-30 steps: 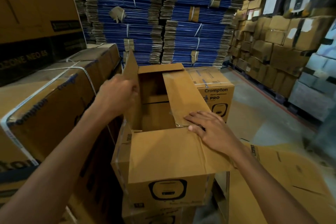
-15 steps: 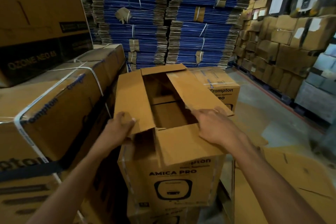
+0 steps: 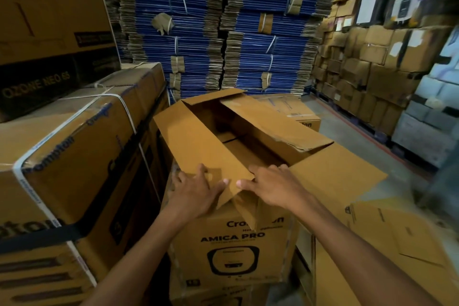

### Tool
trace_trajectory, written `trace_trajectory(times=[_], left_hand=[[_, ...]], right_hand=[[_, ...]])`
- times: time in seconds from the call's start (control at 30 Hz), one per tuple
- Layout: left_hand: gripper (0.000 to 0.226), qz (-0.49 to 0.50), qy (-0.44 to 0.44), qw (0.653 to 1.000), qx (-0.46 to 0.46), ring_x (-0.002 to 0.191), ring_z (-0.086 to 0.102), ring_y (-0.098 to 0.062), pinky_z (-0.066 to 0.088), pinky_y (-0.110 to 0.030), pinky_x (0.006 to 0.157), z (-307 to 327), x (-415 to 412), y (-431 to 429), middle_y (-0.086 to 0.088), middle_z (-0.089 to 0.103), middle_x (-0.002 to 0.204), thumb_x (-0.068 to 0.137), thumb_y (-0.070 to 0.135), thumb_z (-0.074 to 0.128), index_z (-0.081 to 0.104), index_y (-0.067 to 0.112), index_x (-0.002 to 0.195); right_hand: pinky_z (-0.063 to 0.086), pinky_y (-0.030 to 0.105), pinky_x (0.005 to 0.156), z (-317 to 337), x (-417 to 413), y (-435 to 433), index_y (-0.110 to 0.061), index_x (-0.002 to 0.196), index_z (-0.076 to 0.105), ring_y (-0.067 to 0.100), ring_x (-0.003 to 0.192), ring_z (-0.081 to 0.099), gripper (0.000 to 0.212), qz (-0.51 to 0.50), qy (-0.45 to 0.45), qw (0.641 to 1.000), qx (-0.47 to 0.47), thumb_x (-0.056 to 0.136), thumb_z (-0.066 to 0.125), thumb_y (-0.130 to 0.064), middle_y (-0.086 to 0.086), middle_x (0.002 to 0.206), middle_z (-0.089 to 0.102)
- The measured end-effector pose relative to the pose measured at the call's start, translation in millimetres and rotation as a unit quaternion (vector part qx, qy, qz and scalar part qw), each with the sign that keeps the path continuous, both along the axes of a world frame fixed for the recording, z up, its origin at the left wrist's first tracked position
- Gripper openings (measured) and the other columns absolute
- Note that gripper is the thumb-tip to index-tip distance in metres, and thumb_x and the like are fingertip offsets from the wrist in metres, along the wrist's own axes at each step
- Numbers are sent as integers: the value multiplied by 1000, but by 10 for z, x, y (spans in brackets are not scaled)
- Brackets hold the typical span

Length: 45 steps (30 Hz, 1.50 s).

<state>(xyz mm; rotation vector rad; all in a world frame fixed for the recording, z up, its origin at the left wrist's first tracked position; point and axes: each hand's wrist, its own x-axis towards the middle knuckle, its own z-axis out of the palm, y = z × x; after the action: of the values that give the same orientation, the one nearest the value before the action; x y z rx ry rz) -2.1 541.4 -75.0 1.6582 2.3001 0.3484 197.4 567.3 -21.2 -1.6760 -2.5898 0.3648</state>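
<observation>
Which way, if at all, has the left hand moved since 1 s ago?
Yes. The left hand came back toward the person, away from the blue stacks, to the near corner of the open box.

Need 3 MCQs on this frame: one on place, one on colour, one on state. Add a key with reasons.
1. Where does the strapped carton stand relative to the AMICA PRO box?
A) on the person's left
B) on the person's right
C) on top of it

2. What colour are the sheet edges of the flat cardboard stacks behind?
A) red
B) green
C) blue

3. The AMICA PRO box's top is:
A) taped shut
B) open, inside showing
C) crushed flat

Key:
1 A, the carton sits beside the box at the left of the view.
2 C, blue edges run through both stacks.
3 B, the view goes straight down into the box's bare inside.
</observation>
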Motion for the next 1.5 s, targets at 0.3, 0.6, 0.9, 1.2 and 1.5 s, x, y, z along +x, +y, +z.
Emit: trace_trajectory(times=[0.3,0.6,0.9,1.2,1.5], left_hand=[[87,-263,197,941,76,154,-19,-26,-3,-67,120,154,44,581,4,-10,171,96,65,47,-2,33,161],[62,-292,178,927,152,134,44,-23,14,-43,123,184,309,728,-2,50,136,91,55,64,43,20,137],[48,-326,141,905,235,112,58,-22,38,-39,104,7,813,520,-1,63,117,93,55,50,58,20,126],[79,-107,98,968,207,128,55,-25,40,-49,110,296,-296,477,-8,57,142,94,78,27,44,22,147],[96,80,134,977,148,152,10,-48,8,-63,122,364,-969,567,-20,19,166,92,79,35,18,14,160]], right_hand=[[33,38,104,9,570,-79,-33,125,59,20,116,58,32,-31,-23,998,53,98,58,-50,-6,108,65],[14,56,116,-38,1197,162,-25,123,61,20,122,56,34,-91,-74,989,91,96,59,-46,-1,115,67],[41,39,98,-283,444,221,-22,124,57,20,110,60,37,-38,49,984,164,92,68,-37,-2,115,66],[31,33,104,-515,501,254,-25,132,57,10,114,54,37,-39,109,973,198,97,64,-31,-8,125,63],[21,29,82,-614,617,245,-19,112,67,5,90,44,25,-25,156,965,207,88,73,-15,-7,107,68]])
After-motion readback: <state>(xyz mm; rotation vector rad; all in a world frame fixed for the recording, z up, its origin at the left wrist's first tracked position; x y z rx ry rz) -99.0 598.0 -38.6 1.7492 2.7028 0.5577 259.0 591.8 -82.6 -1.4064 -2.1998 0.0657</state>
